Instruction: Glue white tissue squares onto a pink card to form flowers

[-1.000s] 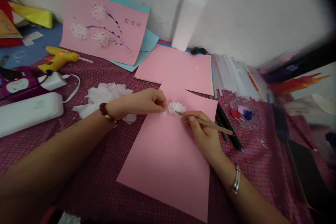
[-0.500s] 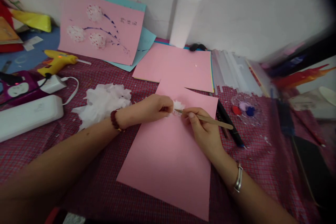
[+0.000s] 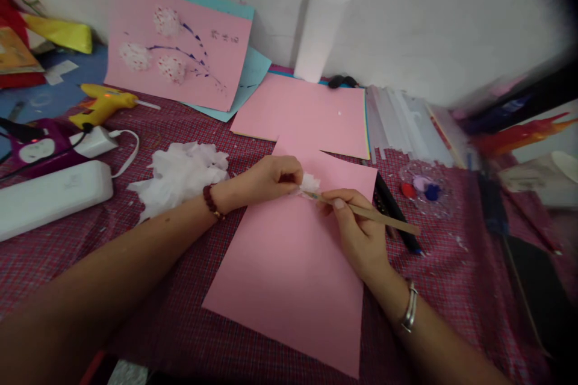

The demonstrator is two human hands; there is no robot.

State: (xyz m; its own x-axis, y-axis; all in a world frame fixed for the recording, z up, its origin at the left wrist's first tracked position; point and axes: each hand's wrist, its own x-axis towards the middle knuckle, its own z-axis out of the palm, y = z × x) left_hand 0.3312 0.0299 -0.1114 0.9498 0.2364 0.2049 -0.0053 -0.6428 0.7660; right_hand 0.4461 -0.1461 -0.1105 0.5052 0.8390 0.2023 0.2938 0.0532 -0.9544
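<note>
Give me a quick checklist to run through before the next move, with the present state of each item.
1. Right hand grips the wooden stick: ok.
2. Stick's tip is at the white paper tuft: ok.
3. Left hand has a firm pinch on paper: cannot tell, its curled fingers hide it.
4. Pink sheet lies under the work: ok.
5. White tissue pile is beside the left forearm: ok.
6. Yellow glue gun lies apart from the tissue pile: ok.

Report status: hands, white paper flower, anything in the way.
Right hand: grip on wooden stick, tip at white paper flower. Left hand at flower's edge, partly hiding it; hold unclear. Pink sheet beneath. No other obstruction visible.
</note>
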